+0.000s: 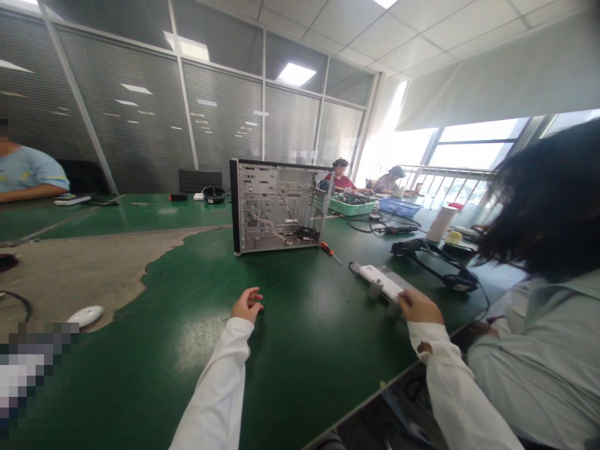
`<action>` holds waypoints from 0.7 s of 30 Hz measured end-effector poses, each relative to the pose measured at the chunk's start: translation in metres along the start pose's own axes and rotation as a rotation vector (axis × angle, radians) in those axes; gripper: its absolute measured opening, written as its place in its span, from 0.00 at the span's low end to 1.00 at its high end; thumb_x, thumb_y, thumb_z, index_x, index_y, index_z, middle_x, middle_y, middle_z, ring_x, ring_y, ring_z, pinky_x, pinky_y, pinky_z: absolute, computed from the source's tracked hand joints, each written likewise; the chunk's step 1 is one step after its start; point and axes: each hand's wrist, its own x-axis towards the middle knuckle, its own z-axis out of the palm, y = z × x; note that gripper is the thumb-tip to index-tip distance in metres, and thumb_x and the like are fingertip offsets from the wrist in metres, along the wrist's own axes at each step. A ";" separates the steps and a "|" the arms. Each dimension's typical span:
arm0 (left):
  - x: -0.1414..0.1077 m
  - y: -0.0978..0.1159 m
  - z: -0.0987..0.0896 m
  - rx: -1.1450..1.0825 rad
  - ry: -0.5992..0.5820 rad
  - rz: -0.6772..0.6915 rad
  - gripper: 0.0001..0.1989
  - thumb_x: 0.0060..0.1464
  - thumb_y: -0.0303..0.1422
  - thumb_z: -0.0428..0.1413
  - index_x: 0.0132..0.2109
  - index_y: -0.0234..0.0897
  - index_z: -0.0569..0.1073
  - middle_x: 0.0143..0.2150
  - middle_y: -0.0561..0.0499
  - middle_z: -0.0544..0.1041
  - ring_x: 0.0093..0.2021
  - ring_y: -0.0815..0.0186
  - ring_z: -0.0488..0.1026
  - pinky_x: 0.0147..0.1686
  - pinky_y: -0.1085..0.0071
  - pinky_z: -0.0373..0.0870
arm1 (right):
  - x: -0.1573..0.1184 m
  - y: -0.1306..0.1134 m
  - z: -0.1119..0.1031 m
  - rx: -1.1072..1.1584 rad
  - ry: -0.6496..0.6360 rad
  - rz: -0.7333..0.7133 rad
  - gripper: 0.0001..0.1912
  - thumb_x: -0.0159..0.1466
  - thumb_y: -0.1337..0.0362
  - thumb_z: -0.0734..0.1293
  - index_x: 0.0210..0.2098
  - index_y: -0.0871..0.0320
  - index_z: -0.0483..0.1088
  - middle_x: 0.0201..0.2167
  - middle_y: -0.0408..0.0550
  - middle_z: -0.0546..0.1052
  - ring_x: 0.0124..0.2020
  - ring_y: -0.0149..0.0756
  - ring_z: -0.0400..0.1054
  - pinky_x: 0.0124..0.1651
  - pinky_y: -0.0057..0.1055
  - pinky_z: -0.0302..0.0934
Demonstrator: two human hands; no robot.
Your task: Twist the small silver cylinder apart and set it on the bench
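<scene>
The left hand's grip (pixel 247 305) lies half-curled and empty on the green table (pixel 300 350). The right hand's grip (pixel 420 307) rests against a white plastic unit (pixel 380 282), too hidden to tell if it holds on. At twelve o'clock, an open computer case (pixel 279 206) faces the person, seemingly for reach, a screwdriver (pixel 329 251) just beside it.

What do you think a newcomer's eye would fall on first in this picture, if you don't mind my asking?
Probably the open grey steel computer case, standing upright on the green-topped table, with an orange-handled screwdriver lying just beside it. Nearer, the right hand is at the end of a white rectangular device, and the left hand rests apart from it. The torn green covering exposing a bare tan patch also stands out at left.
</scene>
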 end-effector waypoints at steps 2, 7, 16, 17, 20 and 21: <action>0.000 -0.001 0.000 0.006 -0.003 0.004 0.19 0.35 0.24 0.49 0.40 0.35 0.65 0.30 0.51 0.73 0.21 0.71 0.70 0.27 0.71 0.68 | -0.002 0.000 0.000 -0.003 0.016 -0.002 0.08 0.53 0.62 0.59 0.25 0.57 0.69 0.28 0.46 0.72 0.28 0.34 0.63 0.27 0.27 0.53; 0.001 -0.003 -0.001 0.012 -0.003 0.011 0.18 0.35 0.24 0.49 0.40 0.35 0.65 0.30 0.51 0.73 0.21 0.71 0.70 0.27 0.71 0.68 | 0.001 -0.020 -0.004 -0.076 0.113 -0.124 0.13 0.53 0.61 0.58 0.35 0.58 0.69 0.41 0.51 0.68 0.40 0.41 0.61 0.38 0.33 0.54; 0.003 -0.009 -0.002 0.035 -0.014 0.006 0.19 0.36 0.23 0.49 0.41 0.34 0.65 0.31 0.51 0.72 0.21 0.72 0.69 0.27 0.72 0.67 | 0.072 -0.069 -0.005 -0.161 -0.687 -0.201 0.26 0.46 0.67 0.65 0.46 0.51 0.62 0.41 0.53 0.68 0.40 0.46 0.63 0.39 0.39 0.51; 0.003 -0.009 -0.002 0.035 -0.013 0.004 0.19 0.36 0.23 0.49 0.41 0.34 0.65 0.31 0.51 0.72 0.21 0.72 0.69 0.27 0.72 0.67 | 0.079 -0.068 -0.004 -0.156 -0.722 -0.190 0.24 0.44 0.68 0.66 0.42 0.52 0.65 0.39 0.53 0.69 0.38 0.46 0.64 0.37 0.38 0.53; 0.004 -0.009 -0.002 0.035 -0.004 -0.003 0.19 0.35 0.22 0.49 0.41 0.34 0.65 0.31 0.52 0.72 0.21 0.73 0.69 0.27 0.73 0.67 | 0.092 -0.065 -0.002 -0.126 -0.758 -0.172 0.14 0.42 0.67 0.67 0.31 0.55 0.70 0.34 0.52 0.71 0.34 0.45 0.66 0.33 0.36 0.55; 0.003 -0.009 -0.001 0.038 -0.002 -0.006 0.20 0.35 0.22 0.49 0.41 0.34 0.65 0.30 0.52 0.72 0.21 0.73 0.69 0.27 0.73 0.67 | 0.093 -0.066 -0.002 -0.101 -0.755 -0.177 0.13 0.42 0.66 0.67 0.29 0.56 0.70 0.33 0.52 0.71 0.33 0.45 0.66 0.32 0.35 0.55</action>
